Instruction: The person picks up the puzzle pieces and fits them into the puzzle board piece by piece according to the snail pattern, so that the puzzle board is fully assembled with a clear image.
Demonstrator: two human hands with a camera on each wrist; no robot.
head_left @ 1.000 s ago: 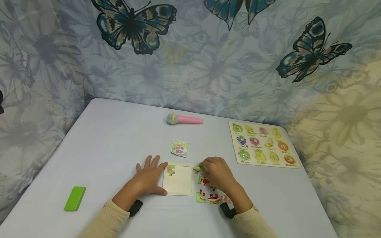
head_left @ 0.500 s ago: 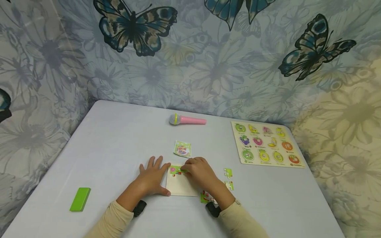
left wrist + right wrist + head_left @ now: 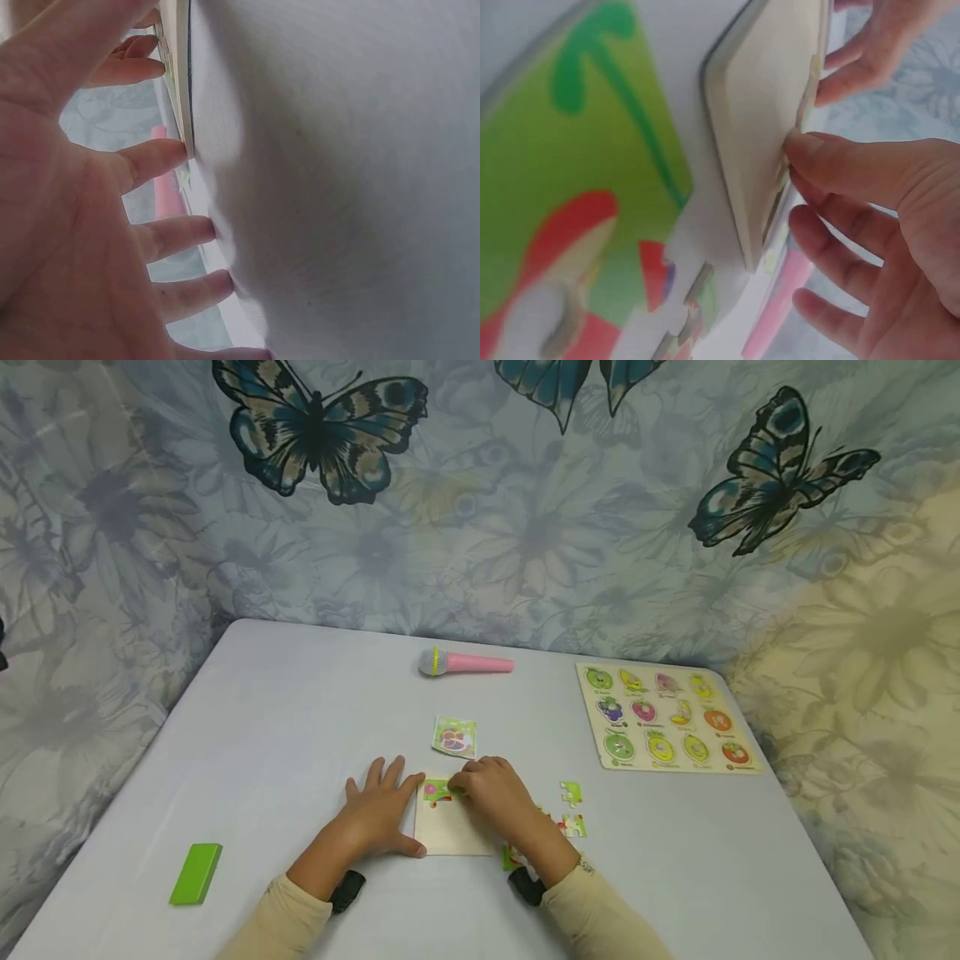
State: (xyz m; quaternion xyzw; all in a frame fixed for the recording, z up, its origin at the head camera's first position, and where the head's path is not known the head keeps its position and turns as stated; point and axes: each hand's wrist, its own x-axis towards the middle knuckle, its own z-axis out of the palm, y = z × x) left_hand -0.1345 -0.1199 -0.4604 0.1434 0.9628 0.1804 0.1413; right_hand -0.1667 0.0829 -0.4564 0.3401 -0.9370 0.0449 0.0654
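Observation:
A pale wooden puzzle tray (image 3: 453,835) lies before me, with a green jigsaw piece (image 3: 431,790) showing a pink spot in its far left corner. My left hand (image 3: 377,817) rests spread at its left side, index finger and thumb touching the edge. At the tray's far side, my right hand (image 3: 497,795) pinches another jigsaw piece, mostly hidden by its fingers. In the right wrist view, thumb and fingertips hold it down at the tray's surface. Loose jigsaw pieces (image 3: 572,792) lie right of the tray, some behind the right forearm.
Beyond the tray lies a small picture card (image 3: 454,737). A pink toy microphone (image 3: 476,663) is at the back of the table. A fruit puzzle board (image 3: 667,758) occupies the back right, and a green block (image 3: 195,874) the left.
My right hand has moved left from the loose pieces to the tray, carrying a jigsaw piece, then shifted slightly along the far edge. My left hand keeps its place on the tray.

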